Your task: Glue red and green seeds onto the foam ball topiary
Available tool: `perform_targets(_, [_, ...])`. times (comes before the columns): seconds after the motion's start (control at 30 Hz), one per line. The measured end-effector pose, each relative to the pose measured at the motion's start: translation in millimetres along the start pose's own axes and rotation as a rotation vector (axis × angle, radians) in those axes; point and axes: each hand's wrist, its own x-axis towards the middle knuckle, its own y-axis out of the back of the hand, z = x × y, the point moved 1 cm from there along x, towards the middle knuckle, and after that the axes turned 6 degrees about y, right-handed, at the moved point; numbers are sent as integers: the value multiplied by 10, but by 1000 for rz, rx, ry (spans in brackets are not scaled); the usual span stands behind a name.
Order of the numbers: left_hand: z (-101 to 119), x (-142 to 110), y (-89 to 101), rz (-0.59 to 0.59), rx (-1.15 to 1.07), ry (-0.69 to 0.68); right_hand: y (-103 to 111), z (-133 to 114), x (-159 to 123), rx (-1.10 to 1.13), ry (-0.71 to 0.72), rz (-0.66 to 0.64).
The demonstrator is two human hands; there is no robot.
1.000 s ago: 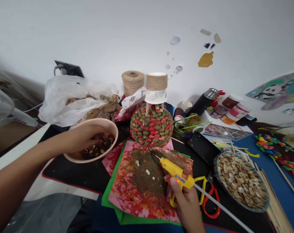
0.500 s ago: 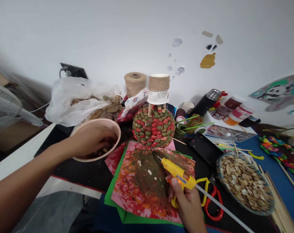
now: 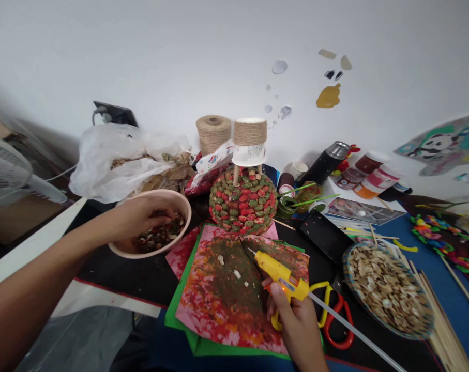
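Note:
My right hand (image 3: pixel 296 315) is wrapped round the handle of a yellow hot glue gun (image 3: pixel 275 268), its nozzle pointing up and left over painted pink paper (image 3: pixel 203 310). A glue stick (image 3: pixel 354 330) sticks out of its back. Over a pale pink bowl (image 3: pixel 120 251) at the left hovers my left hand (image 3: pixel 147 214), fingers curled together; what they hold, if anything, I cannot make out. Small dark and reddish shell-like pieces (image 3: pixel 166 232) lie in the bowl. Behind the paper stands a round form (image 3: pixel 244 204) covered in red and green pieces, bearing a twine-wrapped paper cup (image 3: pixel 250 142).
Right of the glue gun lie red-handled scissors (image 3: pixel 345 328) and a basket (image 3: pixel 350 289) of pale shells. A black tray (image 3: pixel 323 235), paint jars (image 3: pixel 377 181) and a black flask (image 3: pixel 327 160) stand behind. A twine spool (image 3: pixel 214 134) and plastic bag (image 3: pixel 98 165) are at the back.
My left hand has lifted and drawn back a little to the left in the bowl, showing more of the pieces. The glue gun stays in my right hand, nearly still.

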Motion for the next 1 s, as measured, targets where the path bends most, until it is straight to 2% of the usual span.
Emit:
perform_targets(0.13, [-14, -38, 77, -71, -84, 48, -7, -5, 2, -21, 20, -11])
perform_targets(0.4, [-94, -45, 126, -41, -159, 127, -30, 80, 11, -10, 19, -31])
perform_targets(0.53, [-77, -48, 114, -111, -260, 196, -40, 127, 33, 19, 14, -79])
perform_targets(0.63, [-16, -53, 98, -157, -381, 210, -40, 144, 45, 8, 44, -59])
perform_targets(0.77, [72, -82, 155, -139, -398, 220, -39, 143, 47, 2, 12, -97])
perform_targets(0.9, [111, -123, 237, -119, -407, 248, -35, 85, 27, -7, 39, -38])
perform_targets(1.0, [103, -135, 270, -114, -398, 255, -36, 40, 14, -14, 44, -41])
